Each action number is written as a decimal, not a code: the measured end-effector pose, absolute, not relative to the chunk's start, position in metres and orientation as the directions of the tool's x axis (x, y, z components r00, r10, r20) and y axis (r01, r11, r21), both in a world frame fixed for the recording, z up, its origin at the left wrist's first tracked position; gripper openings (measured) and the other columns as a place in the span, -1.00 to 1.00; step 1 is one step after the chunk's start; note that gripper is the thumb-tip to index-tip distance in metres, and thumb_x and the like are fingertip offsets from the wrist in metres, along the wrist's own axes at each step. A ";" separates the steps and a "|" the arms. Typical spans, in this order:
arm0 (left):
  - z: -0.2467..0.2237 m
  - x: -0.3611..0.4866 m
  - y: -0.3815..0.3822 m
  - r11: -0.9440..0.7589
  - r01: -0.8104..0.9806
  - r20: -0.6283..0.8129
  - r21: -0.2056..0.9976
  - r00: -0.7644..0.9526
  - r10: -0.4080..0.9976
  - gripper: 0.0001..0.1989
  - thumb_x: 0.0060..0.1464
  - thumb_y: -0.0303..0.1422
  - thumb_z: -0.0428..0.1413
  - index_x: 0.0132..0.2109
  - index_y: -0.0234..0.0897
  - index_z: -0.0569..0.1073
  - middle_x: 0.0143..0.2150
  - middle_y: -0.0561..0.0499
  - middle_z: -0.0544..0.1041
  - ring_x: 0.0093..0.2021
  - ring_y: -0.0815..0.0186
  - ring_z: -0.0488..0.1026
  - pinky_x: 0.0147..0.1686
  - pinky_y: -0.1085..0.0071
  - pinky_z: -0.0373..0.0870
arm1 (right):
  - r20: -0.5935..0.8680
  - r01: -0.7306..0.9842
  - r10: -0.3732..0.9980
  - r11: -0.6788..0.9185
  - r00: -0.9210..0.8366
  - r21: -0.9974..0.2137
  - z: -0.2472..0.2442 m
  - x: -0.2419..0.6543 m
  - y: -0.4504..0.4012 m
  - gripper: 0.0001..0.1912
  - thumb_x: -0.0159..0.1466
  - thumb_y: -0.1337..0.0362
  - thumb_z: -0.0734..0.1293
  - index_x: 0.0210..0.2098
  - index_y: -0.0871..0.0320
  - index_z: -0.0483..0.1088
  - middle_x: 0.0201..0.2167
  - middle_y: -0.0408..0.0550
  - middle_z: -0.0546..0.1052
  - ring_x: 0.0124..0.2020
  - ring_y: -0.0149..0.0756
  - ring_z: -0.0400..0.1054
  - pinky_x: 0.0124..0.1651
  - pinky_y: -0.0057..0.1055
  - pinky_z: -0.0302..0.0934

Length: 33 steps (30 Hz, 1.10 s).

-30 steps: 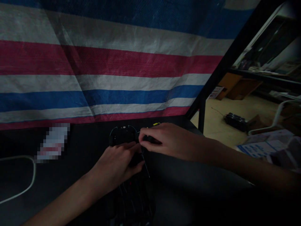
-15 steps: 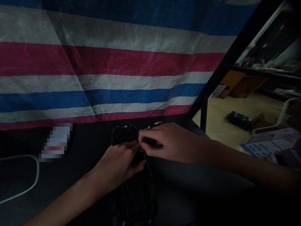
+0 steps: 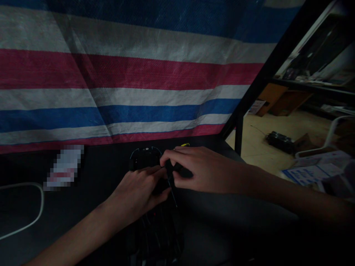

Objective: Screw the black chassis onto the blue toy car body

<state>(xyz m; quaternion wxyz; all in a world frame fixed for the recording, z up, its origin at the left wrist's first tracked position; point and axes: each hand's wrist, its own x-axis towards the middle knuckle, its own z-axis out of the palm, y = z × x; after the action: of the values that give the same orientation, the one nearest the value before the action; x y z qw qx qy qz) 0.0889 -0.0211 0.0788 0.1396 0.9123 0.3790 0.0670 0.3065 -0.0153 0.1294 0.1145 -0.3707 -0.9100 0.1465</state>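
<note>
- Evidently I am at a close, two-handed step: one hand steadies, the other works at a small part.
- The device (image 3: 145, 159) lies on the counter (image 3: 97, 173), in front of the striped sheet (image 3: 155, 74), its near side under my left hand (image 3: 138, 183).
- My left fingers grasp that near side, thumb below and the others on top; the exact contact is lost in the dark.
- My right hand (image 3: 195, 164) has its fingers closed round a black handle (image 3: 184, 171), just beside the left fingertips.
- A thin rod (image 3: 174, 198) slants down toward me below the right fingers; I cannot tell what it joins.
- Behind that hand a yellow tool (image 3: 185, 145) lies on the counter; nearer me sits a dark bulk (image 3: 159, 236) with a red spot.
- As I judge it, the next move calls for a firm left hold and small, careful right-hand motion.
</note>
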 end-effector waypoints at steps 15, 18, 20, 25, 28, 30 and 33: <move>0.073 0.088 -0.023 -0.707 0.669 0.062 0.229 0.715 0.696 -0.64 0.37 -0.18 0.05 0.18 -0.25 0.44 0.09 -0.13 0.62 -0.04 0.00 0.64 -0.20 0.14 0.53 | 0.092 0.641 0.708 0.680 -0.700 -0.356 0.128 0.308 -0.011 -0.83 0.34 0.31 0.29 -0.09 0.06 0.44 -0.33 -0.17 0.52 -0.34 -0.35 0.37 -0.27 -0.40 0.05; 0.072 0.089 -0.023 -0.717 0.656 0.053 0.236 0.728 0.684 -0.68 0.36 -0.21 0.07 0.14 -0.26 0.46 0.05 -0.12 0.63 -0.08 0.04 0.64 -0.20 0.17 0.53 | 0.128 0.615 0.698 0.691 -0.705 -0.380 0.129 0.308 -0.012 -0.75 0.27 0.35 0.32 -0.05 0.07 0.41 -0.17 -0.10 0.54 -0.16 -0.29 0.41 -0.18 -0.40 0.11; 0.072 0.089 -0.023 -0.720 0.650 0.065 0.243 0.730 0.680 -0.66 0.35 -0.21 0.09 0.17 -0.26 0.44 0.08 -0.13 0.62 -0.05 0.04 0.64 -0.19 0.20 0.52 | 0.088 0.630 0.700 0.684 -0.709 -0.368 0.130 0.308 -0.012 -0.82 0.34 0.31 0.27 -0.08 0.07 0.42 -0.27 -0.14 0.54 -0.26 -0.32 0.41 -0.23 -0.40 0.09; 0.071 0.089 -0.024 -0.717 0.650 0.064 0.252 0.728 0.682 -0.72 0.35 -0.24 0.09 0.13 -0.22 0.46 0.06 -0.11 0.64 -0.06 0.07 0.64 -0.15 0.22 0.52 | 0.065 0.623 0.696 0.676 -0.715 -0.394 0.130 0.309 -0.013 -0.75 0.35 0.32 0.25 0.02 0.08 0.38 -0.30 -0.16 0.53 -0.34 -0.35 0.38 -0.26 -0.41 0.10; 0.071 0.089 -0.024 -0.716 0.651 0.062 0.252 0.728 0.683 -0.75 0.34 -0.25 0.10 0.09 -0.22 0.47 0.03 -0.10 0.65 -0.08 0.08 0.64 -0.12 0.21 0.52 | 0.104 0.603 0.694 0.682 -0.713 -0.415 0.130 0.309 -0.014 -0.68 0.30 0.33 0.31 0.05 0.07 0.36 -0.13 -0.08 0.55 -0.19 -0.29 0.42 -0.15 -0.39 0.15; 0.071 0.090 -0.024 -0.720 0.647 0.068 0.252 0.730 0.680 -0.74 0.35 -0.25 0.10 0.10 -0.21 0.47 0.05 -0.10 0.64 -0.05 0.08 0.63 -0.11 0.22 0.51 | 0.069 0.630 0.703 0.672 -0.708 -0.389 0.130 0.309 -0.013 -0.78 0.36 0.28 0.27 -0.01 0.06 0.39 -0.26 -0.13 0.56 -0.28 -0.30 0.42 -0.22 -0.38 0.13; 0.072 0.090 -0.023 -0.720 0.644 0.073 0.259 0.730 0.679 -0.72 0.35 -0.24 0.09 0.12 -0.23 0.45 0.06 -0.11 0.63 -0.03 0.06 0.62 -0.12 0.20 0.51 | 0.023 0.652 0.706 0.666 -0.708 -0.362 0.130 0.309 -0.011 -0.82 0.40 0.27 0.23 -0.04 0.06 0.41 -0.38 -0.17 0.53 -0.39 -0.33 0.38 -0.29 -0.39 0.07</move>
<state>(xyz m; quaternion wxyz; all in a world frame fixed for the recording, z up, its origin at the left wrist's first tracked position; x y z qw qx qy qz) 0.0899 -0.0226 0.0717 0.1088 0.9237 0.3580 0.0817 0.3090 -0.0113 0.1303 0.0811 -0.3736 -0.9090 0.1661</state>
